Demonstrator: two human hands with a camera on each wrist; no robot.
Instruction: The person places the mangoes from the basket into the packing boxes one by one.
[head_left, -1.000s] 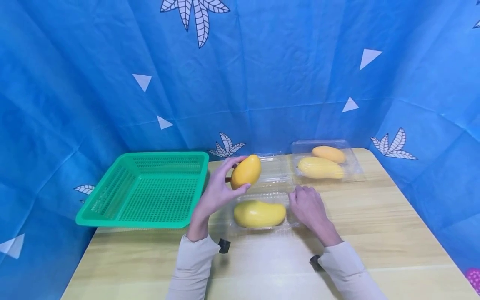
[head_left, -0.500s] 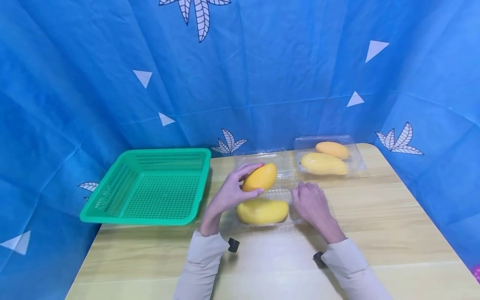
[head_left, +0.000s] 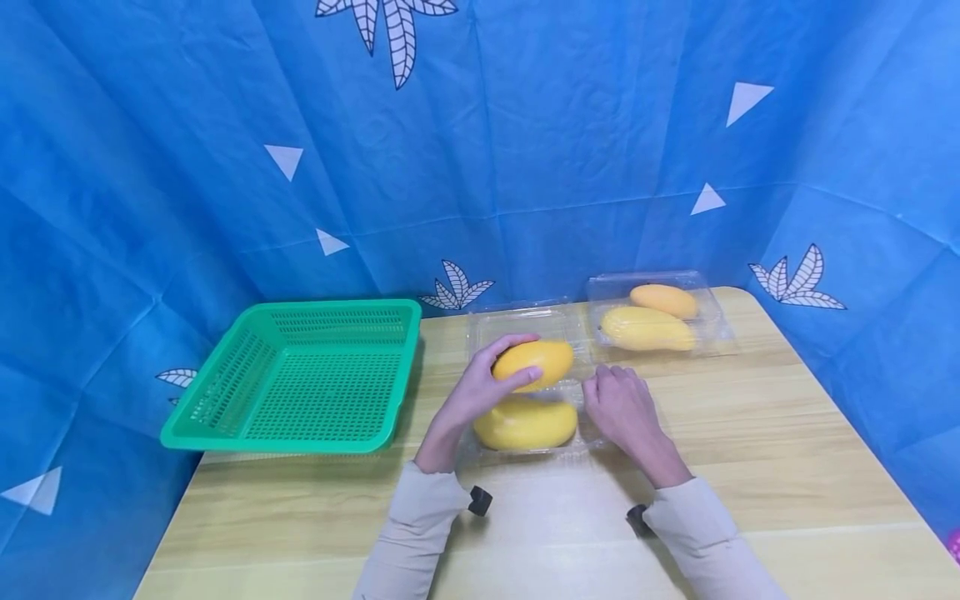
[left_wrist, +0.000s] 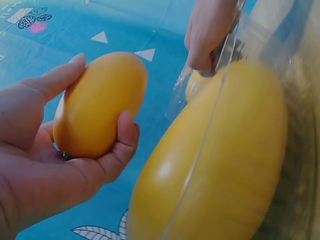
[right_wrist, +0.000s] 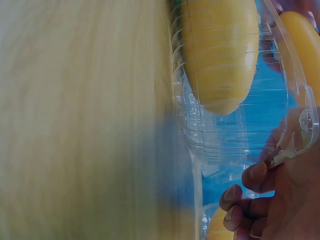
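Note:
My left hand (head_left: pixel 472 390) grips an orange-yellow mango (head_left: pixel 543 360), thumb and fingers curled round its sides. In the left wrist view a small green stem end shows on this mango (left_wrist: pixel 100 105), near the palm. It is held over the middle of an open clear plastic clamshell box (right_wrist: pixel 215 150). In the front half of that box lies a larger yellow mango (head_left: pixel 525 425). The box's lid (head_left: pixel 525 321) is folded back toward the curtain. My right hand (head_left: pixel 621 408) pinches the box's right rim, fingertips at the corner in the right wrist view.
A green slotted plastic basket (head_left: pixel 322 392) stands on the left of the wooden table (head_left: pixel 750 467). At the back right, a second clear box (head_left: pixel 708 312) contains a yellow mango (head_left: pixel 645 329) and an orange one (head_left: pixel 663 300). A blue curtain (head_left: pixel 562 125) hangs behind.
My left hand has moved right and lower with the orange-yellow mango, turning it from upright to nearly lying flat. My right hand has stayed at the box's rim.

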